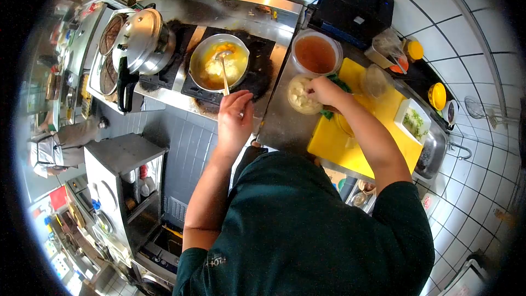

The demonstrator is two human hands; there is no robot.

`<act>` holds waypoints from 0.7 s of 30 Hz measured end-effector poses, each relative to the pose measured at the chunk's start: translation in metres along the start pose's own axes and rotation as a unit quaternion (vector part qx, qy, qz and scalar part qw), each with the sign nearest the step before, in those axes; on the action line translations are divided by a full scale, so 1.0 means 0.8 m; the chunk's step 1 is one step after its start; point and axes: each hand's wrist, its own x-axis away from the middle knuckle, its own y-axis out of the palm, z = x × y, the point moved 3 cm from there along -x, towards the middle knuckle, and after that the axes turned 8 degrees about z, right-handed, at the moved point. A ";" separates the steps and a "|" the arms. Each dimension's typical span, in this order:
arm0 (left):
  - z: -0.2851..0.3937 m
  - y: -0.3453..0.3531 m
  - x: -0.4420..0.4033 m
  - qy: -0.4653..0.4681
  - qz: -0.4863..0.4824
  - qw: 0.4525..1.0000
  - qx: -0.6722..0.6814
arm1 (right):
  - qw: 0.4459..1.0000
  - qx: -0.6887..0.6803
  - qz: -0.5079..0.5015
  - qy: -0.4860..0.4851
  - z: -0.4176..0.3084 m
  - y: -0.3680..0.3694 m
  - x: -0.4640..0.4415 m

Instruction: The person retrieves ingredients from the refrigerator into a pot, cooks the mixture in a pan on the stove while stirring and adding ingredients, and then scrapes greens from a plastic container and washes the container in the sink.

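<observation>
A small metal pot (193, 67) on the stove holds yellowish liquid with orange bits and a pale, fluffy mass. A ladle (223, 68) leans in it, its handle running down to my left hand (235, 118). The fingers of that hand are curled at the handle's lower end; part of the grip is hidden. My right hand (324, 91) reaches into a round clear tub (307, 111) of pale cut pieces (298, 97). Its fingers are drawn together on some pieces, with the tips partly hidden. Dark green leaves (338, 82) lie beside this hand.
A tub of reddish-brown liquid (315, 53) stands behind the pale pieces. To the right are a yellow cutting board (334, 145), a white tray with chopped greens (413, 122) and a sink (435, 156). A pressure cooker (143, 41) sits at left. Another person (55, 148) is at far left.
</observation>
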 end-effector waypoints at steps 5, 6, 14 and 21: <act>-0.005 0.068 0.009 -0.030 -0.088 0.992 0.089 | 0.977 -0.193 0.025 0.083 0.011 -0.015 0.025; -0.009 0.086 0.010 -0.052 -0.118 0.985 0.113 | 0.962 -0.254 0.025 0.099 0.016 -0.013 0.028; 0.003 0.158 0.003 -0.167 -0.224 0.946 0.167 | 0.949 -0.296 0.077 0.080 0.024 -0.017 0.041; 0.002 0.128 0.000 -0.244 -0.179 0.934 0.189 | 0.991 -0.049 0.097 0.082 0.017 0.054 -0.022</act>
